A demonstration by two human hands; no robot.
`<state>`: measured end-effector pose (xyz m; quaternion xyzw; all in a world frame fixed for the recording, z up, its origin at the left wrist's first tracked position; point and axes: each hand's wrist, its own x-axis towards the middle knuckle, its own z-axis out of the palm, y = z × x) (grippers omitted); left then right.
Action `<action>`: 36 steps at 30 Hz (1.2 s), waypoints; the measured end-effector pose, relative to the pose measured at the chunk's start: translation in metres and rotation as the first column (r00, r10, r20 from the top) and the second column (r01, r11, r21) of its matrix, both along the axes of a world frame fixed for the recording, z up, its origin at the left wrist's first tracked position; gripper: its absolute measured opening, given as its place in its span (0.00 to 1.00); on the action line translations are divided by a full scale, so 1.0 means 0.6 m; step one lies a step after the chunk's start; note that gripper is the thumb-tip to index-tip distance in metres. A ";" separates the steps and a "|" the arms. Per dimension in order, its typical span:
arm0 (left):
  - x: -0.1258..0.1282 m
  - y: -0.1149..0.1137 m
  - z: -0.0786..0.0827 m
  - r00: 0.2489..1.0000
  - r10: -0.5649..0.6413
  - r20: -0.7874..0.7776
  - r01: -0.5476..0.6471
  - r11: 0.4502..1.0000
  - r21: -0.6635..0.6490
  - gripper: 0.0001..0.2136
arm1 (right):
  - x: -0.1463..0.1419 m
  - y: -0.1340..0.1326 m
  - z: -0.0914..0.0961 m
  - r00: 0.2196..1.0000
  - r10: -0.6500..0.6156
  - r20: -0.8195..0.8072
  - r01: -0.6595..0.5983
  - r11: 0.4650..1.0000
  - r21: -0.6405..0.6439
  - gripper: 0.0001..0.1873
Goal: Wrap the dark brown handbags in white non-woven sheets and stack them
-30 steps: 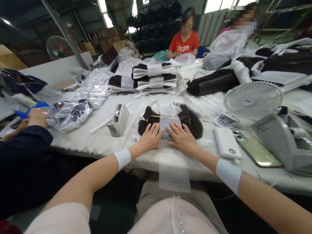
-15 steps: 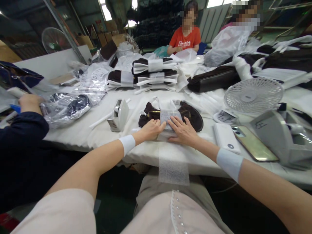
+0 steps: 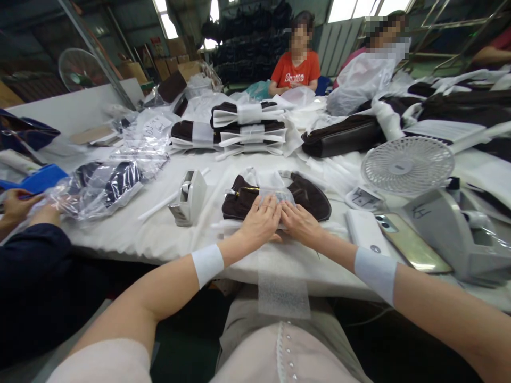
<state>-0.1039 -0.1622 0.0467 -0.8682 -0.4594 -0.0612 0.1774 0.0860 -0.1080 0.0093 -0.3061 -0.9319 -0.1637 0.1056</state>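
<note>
A dark brown handbag (image 3: 309,197) with a gold zip lies on the white-covered table in front of me. Across its middle runs a strip of white foam wrap (image 3: 284,298), whose loose end hangs over the table edge toward my lap. My left hand (image 3: 261,219) lies flat on the wrapped middle of the bag, fingers stretched out. Beside it, my right hand (image 3: 300,219) presses on the same strip with its fingers extended. The two hands nearly touch. White paper shows under the bag's front edge.
Left of the bag stands a grey tape dispenser (image 3: 187,198); a larger dispenser (image 3: 439,229) is at right. A white box (image 3: 365,231), a phone (image 3: 413,242) and a small fan (image 3: 407,165) sit nearby. Wrapped bags (image 3: 249,133) are stacked behind. A co-worker's hands handle plastic at left.
My left hand has moved from the strip's left edge onto its top, fingers now flat. My right hand has drawn slightly nearer me. The co-worker at left has shifted a plastic-wrapped item.
</note>
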 end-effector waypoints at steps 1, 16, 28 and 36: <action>0.004 0.000 -0.020 1.000 0.002 0.002 -0.002 1.000 0.007 0.29 | 0.000 0.000 -0.004 1.000 0.010 -0.003 -0.009 1.000 0.016 0.26; -0.009 0.008 -0.098 0.999 -0.047 -0.008 0.047 0.964 0.263 0.19 | 0.148 -0.184 -0.012 0.955 0.292 -0.058 -0.279 0.811 -0.514 0.42; 0.002 -0.010 -0.082 1.000 -0.009 -0.008 0.011 0.956 0.293 0.18 | 0.037 -0.176 -0.026 0.843 0.120 -0.524 -0.415 0.765 -0.492 0.20; 0.027 -0.127 -0.100 0.998 -0.035 0.052 0.021 0.969 0.246 0.20 | 0.070 -0.278 0.016 0.749 -0.016 -0.662 -0.415 0.768 -0.487 0.19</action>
